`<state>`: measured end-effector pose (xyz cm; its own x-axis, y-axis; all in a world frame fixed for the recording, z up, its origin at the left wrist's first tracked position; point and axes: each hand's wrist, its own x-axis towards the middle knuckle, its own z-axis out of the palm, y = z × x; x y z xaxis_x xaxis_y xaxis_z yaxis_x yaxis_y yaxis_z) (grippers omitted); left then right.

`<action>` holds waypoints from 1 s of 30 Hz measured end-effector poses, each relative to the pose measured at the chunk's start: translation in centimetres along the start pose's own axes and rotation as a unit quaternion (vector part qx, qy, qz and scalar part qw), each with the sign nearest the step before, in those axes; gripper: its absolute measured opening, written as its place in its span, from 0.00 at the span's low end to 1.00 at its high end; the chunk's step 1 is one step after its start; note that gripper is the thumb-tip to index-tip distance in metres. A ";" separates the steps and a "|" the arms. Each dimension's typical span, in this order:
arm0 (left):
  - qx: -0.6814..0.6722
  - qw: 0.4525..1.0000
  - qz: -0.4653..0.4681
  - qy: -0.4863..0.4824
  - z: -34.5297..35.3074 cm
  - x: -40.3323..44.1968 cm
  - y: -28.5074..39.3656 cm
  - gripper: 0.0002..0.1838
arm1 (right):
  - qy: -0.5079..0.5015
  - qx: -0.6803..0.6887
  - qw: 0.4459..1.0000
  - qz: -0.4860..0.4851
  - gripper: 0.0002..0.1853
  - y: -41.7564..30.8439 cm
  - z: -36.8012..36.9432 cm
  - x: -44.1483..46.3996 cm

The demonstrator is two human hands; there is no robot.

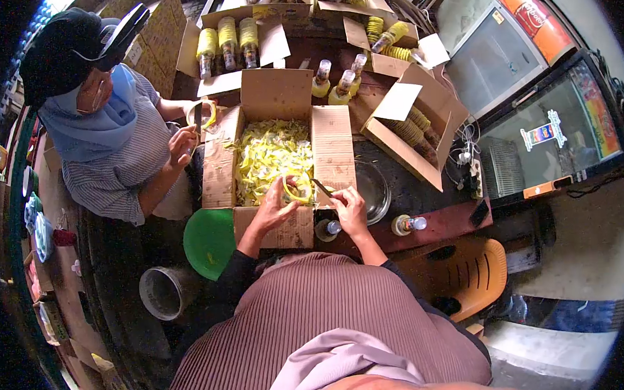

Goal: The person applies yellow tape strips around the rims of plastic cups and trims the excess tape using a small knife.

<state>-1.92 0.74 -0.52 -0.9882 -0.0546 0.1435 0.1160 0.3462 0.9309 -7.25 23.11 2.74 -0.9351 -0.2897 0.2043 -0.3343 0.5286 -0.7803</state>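
Observation:
Over the near edge of an open cardboard box [332, 144], my left hand [277, 205] holds a yellow ring-shaped piece [298, 191] upright between thumb and fingers. My right hand [350, 208] is closed on the handle of a small dark knife [321, 188], whose blade points up and left beside the ring. Yellow and whitish scraps [271, 155] fill the box below my hands. A bottle with a clear cap [328, 229] stands just under my right hand.
A co-worker [111, 135] at the left holds another yellow ring [211, 114]. Boxes with stacked yellow rings [227, 33] lie at the back. A green round item [209, 244], glass bowl [374, 192], another bottle [407, 224] and orange chair [471, 271] are near me.

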 end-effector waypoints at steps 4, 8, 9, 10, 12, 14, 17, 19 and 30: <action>0.082 0.994 0.058 0.052 0.1 -0.3 0.2 0.42 | 0.004 0.048 0.998 0.030 0.04 -1.6 -0.7 -0.5; 0.049 0.994 0.037 0.092 0.6 0.1 -0.2 0.42 | 0.007 0.052 0.998 0.015 0.06 -2.0 -0.9 -1.2; 0.024 0.994 0.005 0.107 0.9 0.1 0.0 0.43 | 0.012 0.054 0.998 0.000 0.05 -2.8 -1.1 -1.3; -0.001 0.992 -0.026 0.122 1.1 0.1 0.1 0.43 | 0.003 0.066 0.998 0.007 0.05 -3.5 -1.2 -1.4; -0.007 0.991 -0.039 0.130 1.1 0.2 1.1 0.47 | 0.011 0.015 0.999 -0.031 0.06 -3.3 -1.0 -1.6; -0.098 0.981 -0.069 0.151 1.3 0.1 2.8 0.49 | 0.010 0.035 0.999 -0.026 0.07 -4.2 -1.1 -1.6; -0.123 0.983 -0.040 0.130 1.6 0.0 1.8 0.49 | 0.028 0.022 0.998 -0.054 0.05 -4.3 -1.1 -1.3; -0.112 0.987 -0.060 0.103 1.6 -0.4 3.2 0.40 | 0.027 0.029 0.998 -0.052 0.05 -4.4 -1.1 -1.4; 0.116 0.980 0.101 0.126 1.8 -0.5 4.4 0.09 | 0.033 -0.019 0.997 -0.064 0.06 -3.9 -1.4 -1.1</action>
<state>-1.13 3.99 2.88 -0.8877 -0.1828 0.4226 0.2514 0.5764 0.7775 -5.03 22.48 6.37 -0.8899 -0.3039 0.3401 -0.4541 0.5207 -0.7230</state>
